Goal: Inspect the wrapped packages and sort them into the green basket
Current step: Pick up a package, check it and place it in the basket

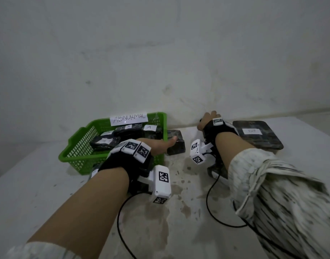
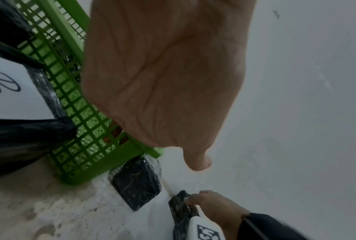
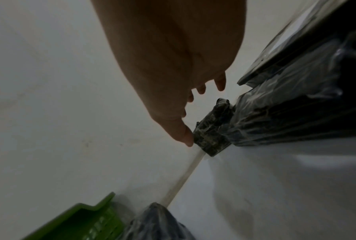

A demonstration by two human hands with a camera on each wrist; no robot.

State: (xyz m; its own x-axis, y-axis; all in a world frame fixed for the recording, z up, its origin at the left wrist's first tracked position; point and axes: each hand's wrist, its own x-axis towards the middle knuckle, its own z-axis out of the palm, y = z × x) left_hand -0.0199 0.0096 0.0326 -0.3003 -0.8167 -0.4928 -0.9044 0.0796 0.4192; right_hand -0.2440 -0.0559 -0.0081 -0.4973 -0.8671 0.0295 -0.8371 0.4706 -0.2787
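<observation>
A white table (image 1: 48,193) is seen pushed against a pale, scuffed wall (image 1: 160,53), and brownish stains are spread over the tabletop between the two forearms. A green basket (image 1: 80,144) is set at the back left of the table, with a paper sign (image 1: 129,118) taped to its far rim and several black wrapped packages with white labels lying inside it. A small dark package (image 1: 176,145) is placed on the table just beside the basket's right wall. A large flat package (image 1: 257,136) with a white label is laid at the back right, close to the wall.

The left hand (image 1: 160,145) is held over the basket's right rim, its thumb stretched out toward the small dark package; the fingers are hidden behind the palm in the left wrist view, so whether they are relaxed or curled cannot be told. The right hand (image 1: 207,121) is reached to the back edge of the table, where another small package (image 3: 213,131) is touched by the thumb (image 3: 184,134), while the fingertips are seen slightly spread and loose above it, with no grasp closed around it. Black wrist straps with white marker blocks are worn on both arms, and black cables are trailed across the table.
</observation>
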